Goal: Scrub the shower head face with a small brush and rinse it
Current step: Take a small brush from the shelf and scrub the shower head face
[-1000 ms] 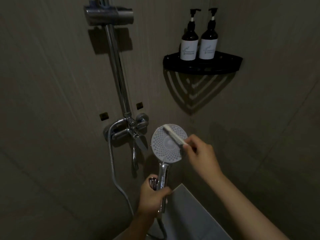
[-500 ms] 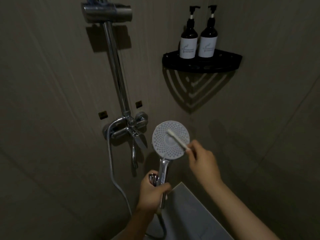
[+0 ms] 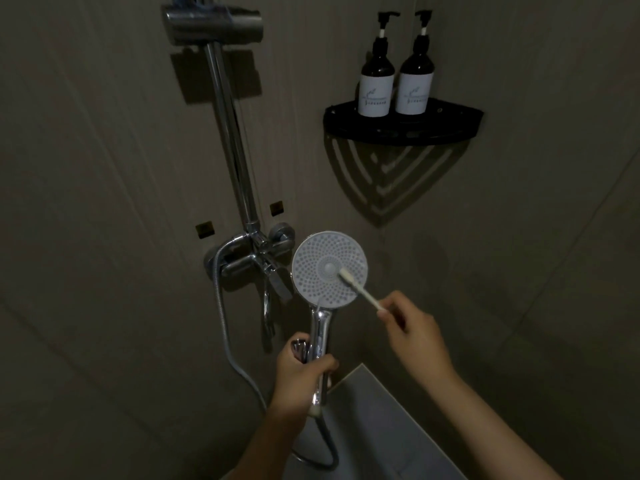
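A round shower head (image 3: 320,271) with a pale, dotted face points toward me at the centre of the head view. Its chrome handle runs down into my left hand (image 3: 299,375), which grips it upright. A small white brush (image 3: 360,289) lies across the right half of the face, its bristle end touching just right of the middle. My right hand (image 3: 414,336) pinches the brush's handle end below and to the right of the head.
A chrome mixer tap (image 3: 256,258) and riser rail (image 3: 230,133) stand on the wall left of the head, with a hose (image 3: 221,323) looping down. A black corner shelf (image 3: 401,128) holds two dark pump bottles (image 3: 377,84). A pale ledge (image 3: 374,427) lies below.
The brush tip has slid from the upper part of the face down to right of its centre. My right hand has drawn back down and to the right.
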`<state>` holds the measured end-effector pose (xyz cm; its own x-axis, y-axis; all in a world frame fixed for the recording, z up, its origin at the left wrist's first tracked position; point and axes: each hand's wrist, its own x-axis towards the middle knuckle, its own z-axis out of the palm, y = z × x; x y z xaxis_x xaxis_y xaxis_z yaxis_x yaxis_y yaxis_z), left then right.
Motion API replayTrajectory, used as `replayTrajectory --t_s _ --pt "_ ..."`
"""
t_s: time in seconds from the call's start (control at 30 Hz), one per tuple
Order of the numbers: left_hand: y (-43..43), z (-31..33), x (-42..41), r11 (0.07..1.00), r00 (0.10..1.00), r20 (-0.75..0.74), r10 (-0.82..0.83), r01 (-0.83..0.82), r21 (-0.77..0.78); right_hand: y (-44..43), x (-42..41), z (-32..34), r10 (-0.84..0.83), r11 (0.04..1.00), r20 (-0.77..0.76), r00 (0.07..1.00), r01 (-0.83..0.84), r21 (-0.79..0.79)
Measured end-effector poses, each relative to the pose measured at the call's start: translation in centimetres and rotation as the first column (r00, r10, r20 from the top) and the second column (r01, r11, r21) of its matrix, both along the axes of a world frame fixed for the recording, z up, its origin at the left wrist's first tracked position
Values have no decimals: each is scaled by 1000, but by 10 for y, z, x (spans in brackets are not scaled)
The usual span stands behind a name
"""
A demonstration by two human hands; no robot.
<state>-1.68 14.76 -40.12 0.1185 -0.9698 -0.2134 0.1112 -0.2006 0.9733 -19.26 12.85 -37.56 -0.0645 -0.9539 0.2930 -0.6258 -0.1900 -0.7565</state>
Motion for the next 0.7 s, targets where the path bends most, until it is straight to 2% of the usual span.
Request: replayTrajectory --t_s 0.07,0.1,0.23,0.3,0.37,0.47,0.57,0.63,0.7 --pt "-1 3 -2 1000 1000 -4 -5 5 -17 5 6 1 93 995 -33 995 -92 30" --pt "-2 4 -2 1000 1000 -1 -10 10 -24 4 6 0 83 996 -47 995 -82 27" --pt "-5 9 -2 999 1000 -5 -10 10 -30 -4 -4 6 -113 994 -76 991 112 -11" --pt "-6 10 -3 999 1000 -1 -4 3 -35 -3 -4 9 -129 991 -36 991 128 -27" --pt "-8 11 -6 999 1000 -6 1 -1 -42 3 4 11 -34 999 3 999 34 -34" --pt "-10 14 -7 998 1000 4 5 -5 -65 10 14 11 146 989 -23 989 -147 -20" --pt "-11 16 -7 998 1000 10 -1 2 -69 1 7 12 26 998 -26 999 -28 -62" --pt "-11 16 -6 998 1000 15 -3 4 -58 -3 -1 18 -56 995 47 997 59 -77" --pt "-11 16 -5 999 1000 13 3 -2 -51 -3 -1 25 -9 995 106 994 20 -103"
